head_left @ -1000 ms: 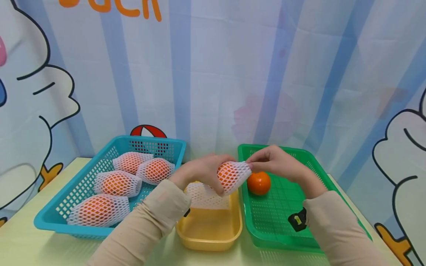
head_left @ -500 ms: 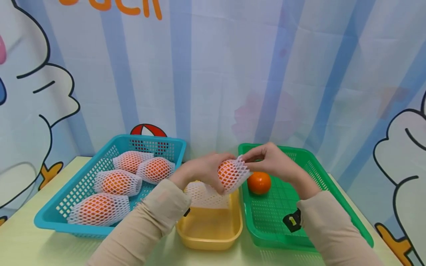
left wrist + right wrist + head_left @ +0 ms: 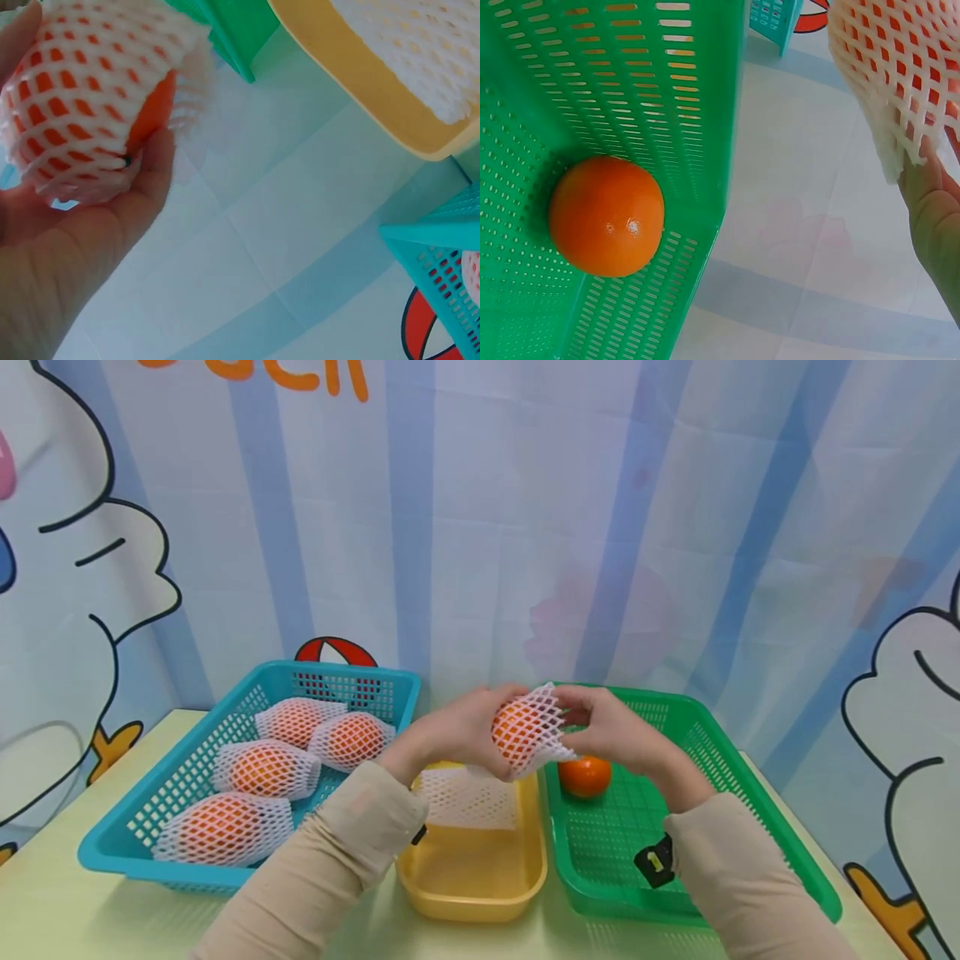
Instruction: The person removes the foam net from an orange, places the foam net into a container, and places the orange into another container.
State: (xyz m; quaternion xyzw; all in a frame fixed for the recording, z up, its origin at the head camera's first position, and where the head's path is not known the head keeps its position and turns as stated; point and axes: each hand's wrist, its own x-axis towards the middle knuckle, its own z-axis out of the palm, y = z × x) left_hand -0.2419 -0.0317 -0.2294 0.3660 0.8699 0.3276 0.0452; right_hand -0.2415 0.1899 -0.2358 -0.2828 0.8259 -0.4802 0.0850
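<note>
In the head view my left hand (image 3: 468, 731) grips an orange (image 3: 513, 727) wrapped in a white foam net (image 3: 536, 731), above the yellow bin. The left wrist view shows the thumb against the fruit, where a bare patch of orange skin (image 3: 155, 112) shows at the net's edge. My right hand (image 3: 618, 731) holds the net's loose right end, and in the right wrist view its fingers (image 3: 924, 180) are at the net's rim. Parts of both hands' fingers are hidden behind the net. A bare orange (image 3: 607, 217) lies in the green basket (image 3: 705, 150), below my right hand.
At left, a blue basket (image 3: 97, 852) holds several net-wrapped oranges (image 3: 225, 828). The yellow bin (image 3: 472, 906) in the middle contains white foam nets (image 3: 468, 797). All stand on a pale yellow table (image 3: 45, 902) before a striped curtain (image 3: 480, 527).
Both hands have risen slightly with the wrapped orange. My right fingers have shifted from the net's tip to its rim, and the loose end now stands wider and further up.
</note>
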